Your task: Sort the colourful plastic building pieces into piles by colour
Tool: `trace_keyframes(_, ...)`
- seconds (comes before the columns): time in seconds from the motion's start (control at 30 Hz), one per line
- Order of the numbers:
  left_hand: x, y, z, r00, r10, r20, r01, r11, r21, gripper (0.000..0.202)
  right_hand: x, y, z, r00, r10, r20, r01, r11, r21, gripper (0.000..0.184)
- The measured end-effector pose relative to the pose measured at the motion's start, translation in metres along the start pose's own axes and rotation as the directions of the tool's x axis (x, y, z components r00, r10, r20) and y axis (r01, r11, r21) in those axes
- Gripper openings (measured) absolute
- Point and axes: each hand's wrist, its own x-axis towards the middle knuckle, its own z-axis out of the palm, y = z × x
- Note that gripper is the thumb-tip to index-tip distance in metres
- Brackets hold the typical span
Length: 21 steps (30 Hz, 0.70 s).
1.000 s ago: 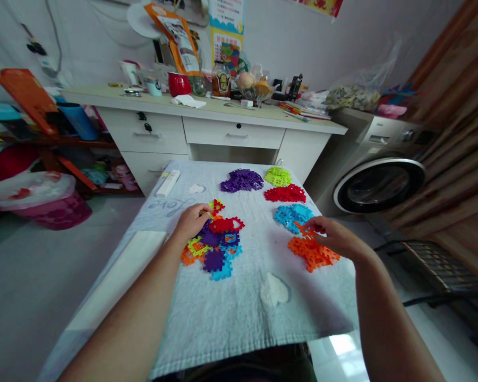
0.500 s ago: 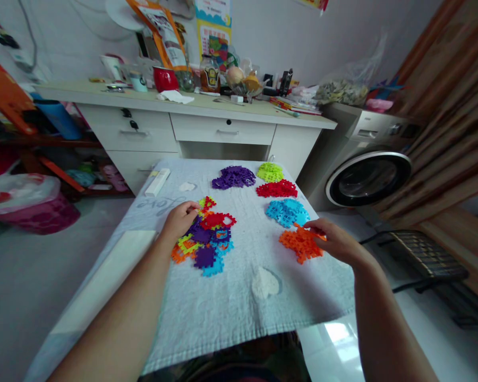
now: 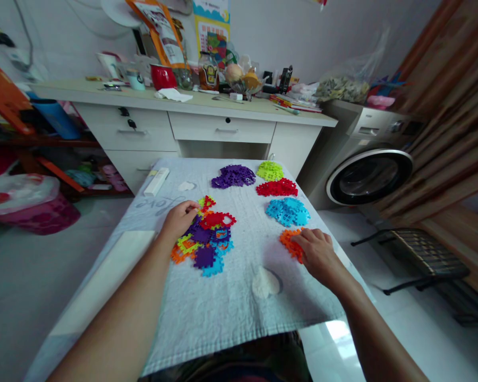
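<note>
Our left grip [image 3: 180, 218], left of the middle of the frame, has its fingers curled in at the upper left edge of a mixed pile [image 3: 202, 236] of flat, notched plastic pieces, and we cannot tell whether it pinches one of them. Our right grip [image 3: 317, 251], right of centre, lies palm down with bent fingers over the right side of an orange pile [image 3: 289, 242]; the hand hides what is under it, so we cannot tell whether it closes on a piece. The mixed pile, left of the frame's centre, shows purple, red, lime, orange and blue pieces overlapping one another, a red one lying near its top and a light blue one at its lower edge. Above the orange pile in the frame we have a blue pile [image 3: 287, 212], then a red pile [image 3: 277, 187], then a lime pile [image 3: 270, 170], with a purple pile [image 3: 233, 176] to the left of these last two. All of them lie on our cloth-covered bench [image 3: 223, 310], which fills the lower middle of the frame. A narrow white box [image 3: 156, 182] rests near the bench's upper left corner. Beyond, a white cabinet [image 3: 135, 127] runs across the upper frame, and a washing machine [image 3: 364, 127] stands at the upper right.
</note>
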Motion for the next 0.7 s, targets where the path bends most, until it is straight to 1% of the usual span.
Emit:
trace_keyframes(0.07,0.0,0.0,0.0,1.0,0.009,-0.001,-0.009,1.0,-0.003,0.03,-0.002,0.0,0.001,1.0,0.016,-0.011,-0.016,1.0,-0.024,0.035)
trace_keyframes(0.2,0.0,0.0,0.0,1.0,-0.001,-0.006,0.001,1.0,0.003,0.031,-0.005,-0.002,0.002,0.999,0.022,-0.035,-0.022,1.0,0.004,0.031)
trace_keyframes(0.4,-0.001,-0.001,0.0,1.0,0.01,0.001,-0.01,1.0,-0.028,0.031,-0.003,-0.006,0.013,0.987,-0.001,-0.159,0.008,0.999,0.046,0.032)
trace_keyframes(0.53,0.0,-0.007,0.001,1.0,0.014,0.004,-0.014,0.999,-0.037,0.031,0.001,-0.003,0.018,0.983,0.029,-0.181,-0.017,0.997,0.071,0.023)
trace_keyframes(0.7,0.0,-0.007,0.001,1.0,0.011,0.004,-0.011,1.0,-0.015,0.03,0.003,0.0,0.019,0.977,0.063,-0.203,-0.041,0.993,0.113,0.024)
